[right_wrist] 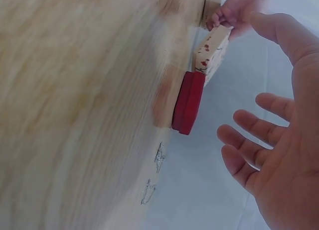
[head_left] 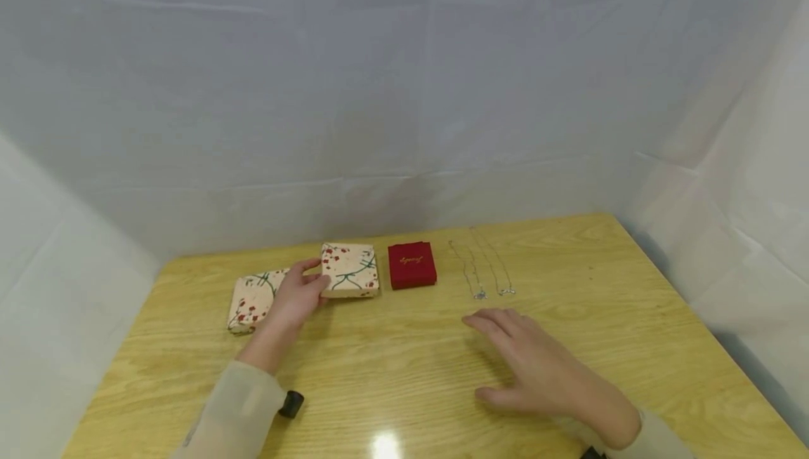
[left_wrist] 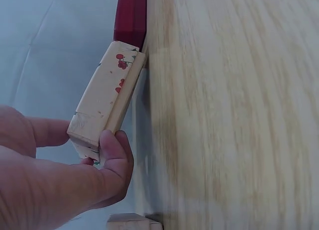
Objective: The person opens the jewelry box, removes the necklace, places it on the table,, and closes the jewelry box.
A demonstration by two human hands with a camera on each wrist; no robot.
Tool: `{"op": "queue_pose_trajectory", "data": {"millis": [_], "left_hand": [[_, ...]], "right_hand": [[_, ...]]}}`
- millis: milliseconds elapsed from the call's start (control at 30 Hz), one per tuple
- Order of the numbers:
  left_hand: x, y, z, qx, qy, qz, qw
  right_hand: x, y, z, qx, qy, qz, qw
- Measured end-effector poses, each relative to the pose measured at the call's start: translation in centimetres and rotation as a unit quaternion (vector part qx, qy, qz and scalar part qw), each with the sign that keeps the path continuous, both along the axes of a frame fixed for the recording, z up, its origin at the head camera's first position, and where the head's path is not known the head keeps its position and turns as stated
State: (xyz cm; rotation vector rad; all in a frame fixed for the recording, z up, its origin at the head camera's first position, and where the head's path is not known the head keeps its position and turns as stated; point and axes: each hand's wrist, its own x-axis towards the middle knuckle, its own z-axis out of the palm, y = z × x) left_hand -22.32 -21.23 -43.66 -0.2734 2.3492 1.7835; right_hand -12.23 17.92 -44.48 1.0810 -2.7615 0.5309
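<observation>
My left hand [head_left: 302, 299] pinches the left edge of a cream gift box [head_left: 350, 269] printed with red flowers and green stems. In the left wrist view the thumb and fingers grip one end of this box [left_wrist: 103, 95], which is tilted with that end off the table. A second floral box [head_left: 249, 301] lies to the left, partly hidden behind the left hand. Right of the held box sits a dark red box [head_left: 412, 265] with gold lettering. My right hand [head_left: 531, 361] hovers over the table with fingers spread loosely, holding nothing.
Two thin silver necklaces lie side by side right of the red box, a left necklace [head_left: 480, 295] and a right necklace [head_left: 507, 291], pendants toward me. The wooden table [head_left: 404, 368] meets a white cloth backdrop [head_left: 404, 94] behind and at both sides.
</observation>
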Motion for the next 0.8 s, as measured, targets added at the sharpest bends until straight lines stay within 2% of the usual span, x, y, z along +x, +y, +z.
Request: {"op": "queue_pose_trajectory", "data": {"millis": [333,500,800], "left_hand": [[-0.8,0.3,-0.7,-0.01,-0.012,0.007,0.9999],[-0.8,0.3,-0.8,-0.021,-0.01,-0.01,0.9997],[-0.9,0.3,-1.6,-0.079,0.003,-0.032,0.9964]], "right_hand": [[0.2,0.2,-0.5,0.0,-0.001,-0.001,1.0],[0.3,0.1,-0.7,0.006,0.004,0.006,1.0],[0.8,0.1,-1.1,0.025,-0.016,0.012,0.9995]]}}
